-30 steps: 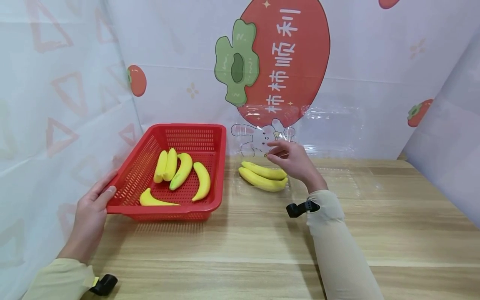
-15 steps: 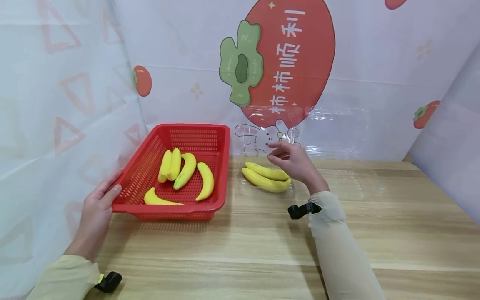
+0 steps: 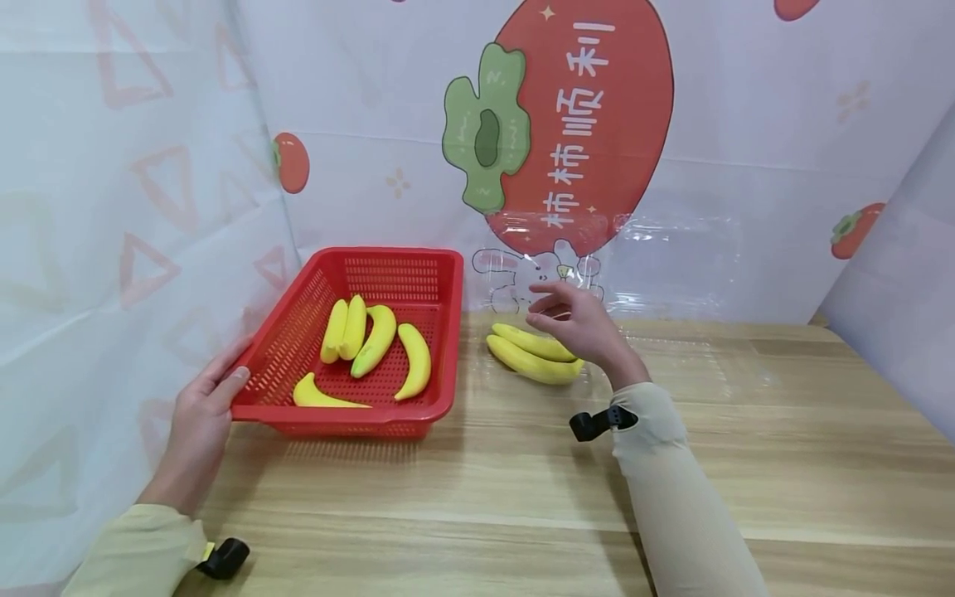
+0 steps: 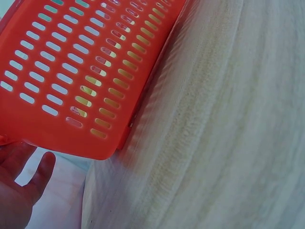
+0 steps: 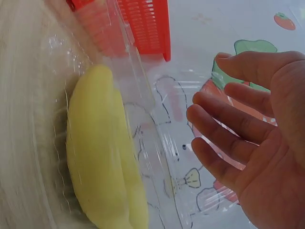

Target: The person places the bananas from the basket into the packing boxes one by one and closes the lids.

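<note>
A red perforated basket (image 3: 458, 348) stands on the table with several yellow bananas (image 3: 375, 340) inside. My left hand (image 3: 200, 423) touches its near left corner, fingers along the left side. In the left wrist view the thumb (image 4: 42, 176) stands apart from the basket wall; the far fingertips are hidden. Two bananas (image 3: 533, 356) lie side by side in a clear plastic container (image 5: 143, 90) right of the basket. Just above them, my right hand (image 3: 582, 327) holds nothing, fingers loosely bent and spread (image 5: 224, 129). The container's raised clear lid (image 3: 675, 257) is behind the hand.
The wooden table (image 3: 522, 497) extends in front and to the right. A printed cloth wall (image 3: 358, 99) rises behind, and another cloth (image 3: 89, 332) stands close beside my left hand. The right wall (image 3: 910, 274) borders the table's far right.
The view has shifted slightly, so the basket, container and wall appear further right. My right hand has drifted slightly left relative to the container. The bananas keep their places.
</note>
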{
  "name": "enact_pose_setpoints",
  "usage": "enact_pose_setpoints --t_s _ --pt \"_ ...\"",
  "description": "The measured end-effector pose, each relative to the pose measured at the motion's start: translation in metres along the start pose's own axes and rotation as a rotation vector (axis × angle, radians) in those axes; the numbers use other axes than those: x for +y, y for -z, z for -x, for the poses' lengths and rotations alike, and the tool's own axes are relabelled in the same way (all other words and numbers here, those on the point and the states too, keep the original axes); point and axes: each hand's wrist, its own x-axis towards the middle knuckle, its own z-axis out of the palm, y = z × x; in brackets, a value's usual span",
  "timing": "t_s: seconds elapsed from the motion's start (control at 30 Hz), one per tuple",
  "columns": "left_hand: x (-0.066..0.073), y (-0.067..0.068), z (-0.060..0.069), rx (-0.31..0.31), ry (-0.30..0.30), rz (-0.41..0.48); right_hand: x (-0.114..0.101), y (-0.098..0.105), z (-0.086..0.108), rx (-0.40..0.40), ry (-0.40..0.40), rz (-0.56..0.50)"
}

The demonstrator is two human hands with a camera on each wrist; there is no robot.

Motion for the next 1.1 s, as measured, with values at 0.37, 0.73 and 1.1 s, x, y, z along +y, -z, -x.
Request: enact_pose_setpoints --t_s 0.37,0.73,1.1 --pt "-0.001 -0.001 0.0 0.001 0.013 0.001 -0.013 -0.016 0.0 0.004 0.036 -0.09" --pt "-0.003 0.002 -0.001 0.001 0.008 0.009 -0.04 -0.034 0.0 0.012 0.114 -0.134" --pt "-0.005 0.002 -0.001 0.008 -0.004 0.02 -0.051 -0.045 -0.002 0.026 0.162 -0.165"
